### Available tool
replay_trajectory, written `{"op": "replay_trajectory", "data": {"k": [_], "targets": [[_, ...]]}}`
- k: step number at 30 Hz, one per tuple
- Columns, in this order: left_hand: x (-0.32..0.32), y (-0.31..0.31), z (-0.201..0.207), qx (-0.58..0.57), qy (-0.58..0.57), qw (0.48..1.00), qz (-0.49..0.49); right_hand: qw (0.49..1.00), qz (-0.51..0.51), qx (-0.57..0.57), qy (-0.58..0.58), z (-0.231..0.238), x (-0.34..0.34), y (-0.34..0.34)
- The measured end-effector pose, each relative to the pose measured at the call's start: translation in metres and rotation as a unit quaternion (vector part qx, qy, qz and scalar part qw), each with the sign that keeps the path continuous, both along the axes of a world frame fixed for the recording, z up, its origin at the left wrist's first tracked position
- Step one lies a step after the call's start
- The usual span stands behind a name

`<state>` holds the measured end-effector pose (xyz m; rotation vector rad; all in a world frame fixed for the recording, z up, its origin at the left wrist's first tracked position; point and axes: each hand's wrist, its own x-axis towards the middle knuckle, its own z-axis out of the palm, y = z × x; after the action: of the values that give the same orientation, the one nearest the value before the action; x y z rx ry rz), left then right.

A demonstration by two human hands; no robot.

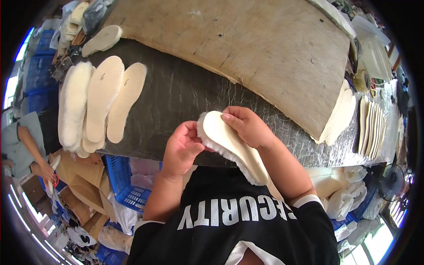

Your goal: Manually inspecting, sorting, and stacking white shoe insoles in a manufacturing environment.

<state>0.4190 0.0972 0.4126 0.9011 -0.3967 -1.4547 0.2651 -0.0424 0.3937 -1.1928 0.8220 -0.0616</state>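
Observation:
A cream insole (232,143) with fluffy white fleece along its edge is held up before my chest, plain side up. My right hand (247,126) pinches its upper end, thumb on the plain face and fingers behind. At its left edge, my left hand (183,148) has curled fingers closed on the fleece; part of that grip is hidden behind the insole. Farther left on the dark table (176,84) lie several insoles: a fleecy one (74,106), a beige one (105,99) overlapping others, and another beige one (128,104) beside it.
A large brown board (247,39) covers the table's far side. A row of insoles (372,128) stands at right, near a loose stack (340,117). Below left are a blue crate (126,185) and cardboard boxes (86,185). A co-worker's hand (46,172) holds red-handled scissors.

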Motion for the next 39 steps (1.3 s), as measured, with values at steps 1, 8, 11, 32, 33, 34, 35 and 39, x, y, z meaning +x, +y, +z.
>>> {"op": "replay_trajectory", "data": {"k": [1, 8, 11, 32, 33, 34, 35, 39], "targets": [[-0.005, 0.000, 0.005, 0.030, -0.027, 0.999, -0.003, 1.000, -0.002, -0.005, -0.004, 0.000, -0.001, 0.002], [-0.026, 0.010, 0.031, -0.037, -0.371, 0.926, 0.056, 0.921, -0.028, 0.374, -0.108, 0.009, -0.019, 0.021], [-0.031, 0.013, 0.045, -0.096, -0.614, 0.779, 0.076, 0.884, -0.006, 0.445, -0.145, 0.015, -0.027, 0.037], [-0.056, 0.077, 0.054, -0.118, -0.499, 0.856, -0.061, 0.840, 0.351, -0.414, -0.002, 0.106, -0.112, 0.097], [-0.058, 0.078, 0.055, -0.119, -0.499, 0.856, -0.062, 0.831, 0.348, -0.434, 0.026, 0.106, -0.112, 0.101], [-0.060, 0.079, 0.056, -0.120, -0.500, 0.856, -0.063, 0.831, 0.347, -0.434, 0.026, 0.104, -0.112, 0.106], [-0.061, 0.082, 0.057, -0.120, -0.501, 0.854, -0.064, 0.829, 0.332, -0.448, 0.033, 0.101, -0.112, 0.111], [-0.062, 0.091, 0.057, -0.122, -0.471, 0.872, -0.061, 0.844, 0.306, -0.440, 0.009, 0.096, -0.116, 0.118]]}}
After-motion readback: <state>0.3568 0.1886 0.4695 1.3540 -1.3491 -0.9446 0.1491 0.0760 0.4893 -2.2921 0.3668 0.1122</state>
